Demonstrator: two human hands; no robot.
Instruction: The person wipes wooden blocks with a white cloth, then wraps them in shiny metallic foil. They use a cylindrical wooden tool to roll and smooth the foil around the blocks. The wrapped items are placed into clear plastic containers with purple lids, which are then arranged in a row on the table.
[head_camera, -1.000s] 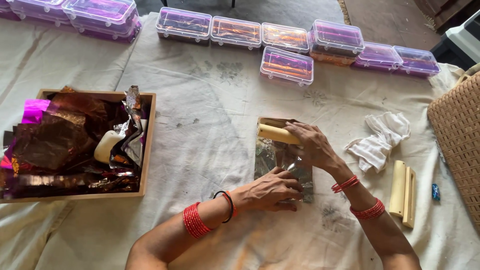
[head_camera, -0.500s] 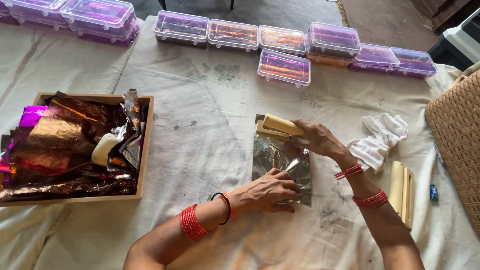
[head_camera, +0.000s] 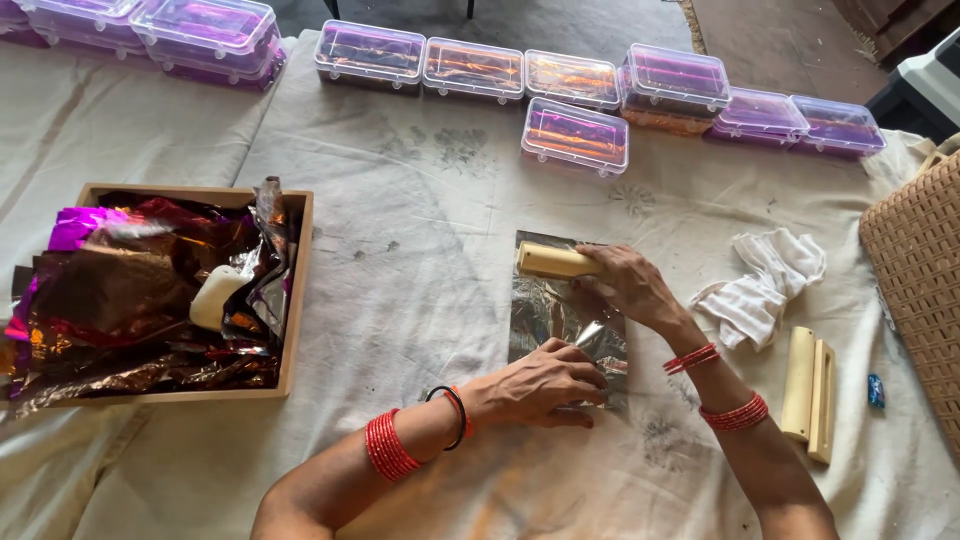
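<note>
A shiny silver foil sheet (head_camera: 548, 310) lies flat on the cream cloth in front of me. My left hand (head_camera: 540, 383) presses down on its near edge, fingers curled over the foil. My right hand (head_camera: 630, 284) grips a cream cylindrical stick (head_camera: 552, 261) lying across the far edge of the sheet. Both wrists wear red bangles.
A wooden tray (head_camera: 292, 300) on the left holds crumpled purple and brown foil and a white lump (head_camera: 213, 297). Several clear plastic boxes (head_camera: 575, 134) line the far side. To the right lie a white cloth (head_camera: 765, 287), cream sticks (head_camera: 808, 391), a small blue item (head_camera: 876, 391) and a woven basket (head_camera: 920, 280).
My right hand with the stick has shifted slightly toward the far edge of the foil. My left hand stays pressing the near edge.
</note>
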